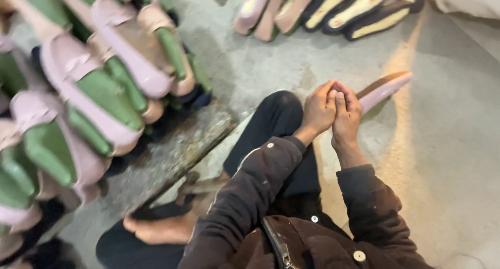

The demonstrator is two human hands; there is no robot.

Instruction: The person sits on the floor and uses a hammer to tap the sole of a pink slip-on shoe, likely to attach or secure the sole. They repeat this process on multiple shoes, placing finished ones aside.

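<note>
Pink, long and flat, a shoe sole (384, 89) sticks out past the person's 2 hands, its far tip pointing toward the upper right and its near end hidden behind the fingers. The left hand (319, 111) and the right hand (346, 115) are pressed together palm to palm just above the raised knee (281, 110), fingers closed against each other. The sole appears to start right where they meet, so it is probably clamped between them, though the contact itself is hidden and I cannot tell for sure. Held that way, the piece would be braced from both sides and kept off the concrete floor (448, 159), with the knee close beneath as a rest.

Both arms wear a dark brown buttoned jacket (260, 196). The person sits low, legs folded, a bare foot (161, 230) lying on the floor at the lower left.

To the left, a big stack of pink shoe uppers on green lasts (88, 92) leans in rows, overlapping one another, blurred by camera motion. A worn grey slab (172, 154) runs along its edge between the stack and the leg. Along the top of the view, well apart from the hands, a row of insoles (333, 8) in pink, yellow and black stands tilted against one another, within reach but untouched.
</note>
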